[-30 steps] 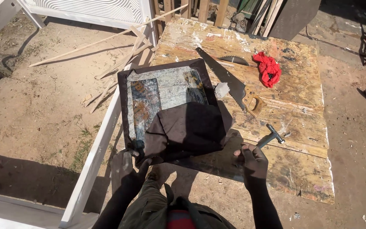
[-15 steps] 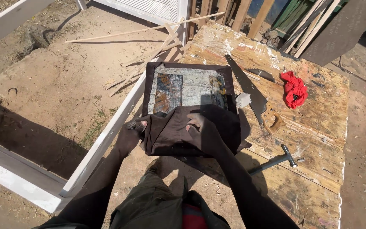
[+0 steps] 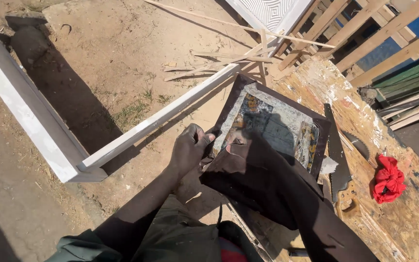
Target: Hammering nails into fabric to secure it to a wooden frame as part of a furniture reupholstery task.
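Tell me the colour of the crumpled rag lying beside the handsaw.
Bright red. The rag shows clearly in the head view, right of the handsaw on the board.

Single view only, a head-worn camera, so no second view is sharing anything. It is looking steeply down and slightly forward from above the person's chest, tilting so the worktop (image 3: 364, 194) is running diagonally from lower middle to upper right. The framed picture (image 3: 272, 126) is sitting near frame centre, close to the lens. Left hand (image 3: 190, 150) is showing at that frame's near-left corner, forearm rising from the bottom edge. Sandy ground is filling everything left of the frame; a white beam (image 3: 161, 119) is crossing it. Right of the frame, a handsaw (image 3: 336, 155) and red cloth (image 3: 389, 178) are falling toward the picture's edge.
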